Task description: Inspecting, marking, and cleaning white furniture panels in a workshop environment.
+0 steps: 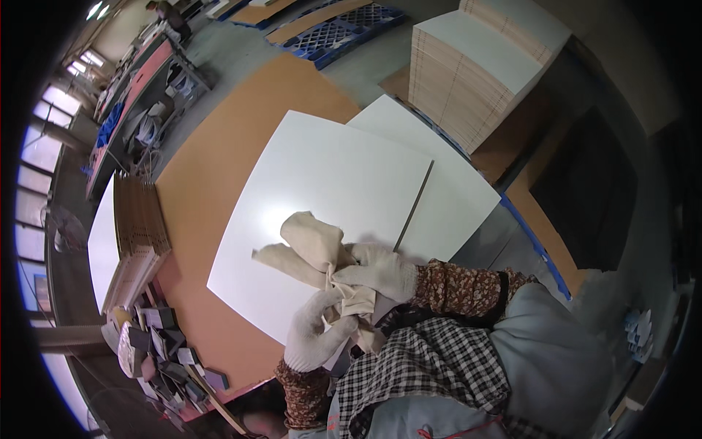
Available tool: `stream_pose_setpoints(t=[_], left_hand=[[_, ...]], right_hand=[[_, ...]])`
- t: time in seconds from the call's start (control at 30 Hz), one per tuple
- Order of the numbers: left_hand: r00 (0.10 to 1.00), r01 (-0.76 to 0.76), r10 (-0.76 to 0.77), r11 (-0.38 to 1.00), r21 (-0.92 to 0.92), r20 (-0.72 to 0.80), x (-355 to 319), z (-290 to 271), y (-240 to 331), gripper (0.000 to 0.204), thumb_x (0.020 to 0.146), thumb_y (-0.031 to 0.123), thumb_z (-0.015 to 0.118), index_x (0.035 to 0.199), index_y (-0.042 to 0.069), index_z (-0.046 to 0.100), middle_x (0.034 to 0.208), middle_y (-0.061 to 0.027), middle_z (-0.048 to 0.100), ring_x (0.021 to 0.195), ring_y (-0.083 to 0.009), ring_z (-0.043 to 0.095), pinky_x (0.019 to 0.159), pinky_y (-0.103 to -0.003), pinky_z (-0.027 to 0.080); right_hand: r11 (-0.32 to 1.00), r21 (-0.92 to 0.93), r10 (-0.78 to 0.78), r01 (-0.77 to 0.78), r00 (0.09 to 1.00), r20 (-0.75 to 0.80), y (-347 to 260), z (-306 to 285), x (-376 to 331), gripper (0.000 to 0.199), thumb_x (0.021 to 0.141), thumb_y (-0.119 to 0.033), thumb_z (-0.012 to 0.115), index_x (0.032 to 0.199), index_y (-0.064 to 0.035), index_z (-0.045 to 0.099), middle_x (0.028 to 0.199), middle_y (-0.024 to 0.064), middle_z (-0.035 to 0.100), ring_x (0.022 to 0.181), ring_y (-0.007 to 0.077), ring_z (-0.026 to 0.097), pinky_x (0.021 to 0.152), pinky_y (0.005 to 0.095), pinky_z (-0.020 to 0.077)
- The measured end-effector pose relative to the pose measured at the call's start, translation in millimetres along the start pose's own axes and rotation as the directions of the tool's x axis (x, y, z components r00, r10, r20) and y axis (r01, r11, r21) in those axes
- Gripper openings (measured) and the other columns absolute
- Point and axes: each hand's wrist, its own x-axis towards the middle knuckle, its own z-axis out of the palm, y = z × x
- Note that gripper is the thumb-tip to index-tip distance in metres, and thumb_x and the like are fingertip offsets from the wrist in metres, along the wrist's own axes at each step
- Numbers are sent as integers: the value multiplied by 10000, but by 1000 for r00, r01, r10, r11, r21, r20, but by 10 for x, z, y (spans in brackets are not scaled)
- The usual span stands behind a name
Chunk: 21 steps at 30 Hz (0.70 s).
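A beige cloth [313, 238] is bunched up between my two white-gloved hands, close in front of my body. My left hand [316, 336] pinches its lower, crumpled part, thumb and fingers curled together. Just above and to the right, my right hand [378, 274] grips the middle of the cloth, and a loose flap spreads out beyond it to the left. Beneath the cloth lies a large white panel [322, 175] with a dark strip along its right edge. Under the right side of this panel, a second white panel [457, 183] sticks out.
An orange-brown board [219, 139] covers the table. Stacked white panels [482, 69] stand at the back right, and more panels [139, 219] at the left. Several small dark blocks [172, 351] are heaped at the lower left. Blue pallets [336, 33] lie farther off; a person [172, 20] is in the distance.
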Motion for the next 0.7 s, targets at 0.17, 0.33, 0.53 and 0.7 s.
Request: stream_pose_setpoints(t=[0.17, 0.33, 0.53, 0.7], left_hand=[[712, 63, -163, 984, -169, -683, -227, -508, -466, 586, 1005, 195, 649, 1505, -20, 433, 1175, -151, 648, 1000, -181, 644, 870, -353, 548], [193, 570, -315, 807, -155, -929, -540, -863, -1431, 694, 1052, 397, 578, 1568, -8, 352, 1376, -228, 552, 1195, -302, 561, 971, -418, 495], [452, 591, -179, 794, 143, -874, -175, -449, -1389, 745, 1070, 435, 539, 1552, -94, 334, 1575, -294, 413, 1405, -386, 477, 1160, -417, 394], [306, 431, -173, 902, -25, -936, -138, -373, -1329, 666, 1104, 377, 495, 1534, -110, 351, 1530, -302, 464, 1361, -388, 515, 1155, -399, 401]], right_hand=[[951, -305, -111, 60, 982, -155, 54, -359, -247, 248, 975, -160, 591, 1165, -21, 667, 1130, 137, 698, 1042, 189, 656, 893, 332, 537], [18, -980, -494, -200, 850, -183, 360, -404, -248, 113, 907, -196, 684, 915, -87, 711, 917, 97, 670, 803, 311, 695, 663, 408, 583], [-262, -929, -474, -262, 873, -112, 652, -547, -102, 364, 918, -424, 700, 1181, -178, 652, 899, 77, 591, 770, 223, 674, 575, 366, 554], [-153, -885, -111, -439, 898, -427, 228, -599, -237, 540, 838, -335, 802, 1284, -137, 571, 1109, 131, 572, 877, 244, 689, 679, 390, 578]])
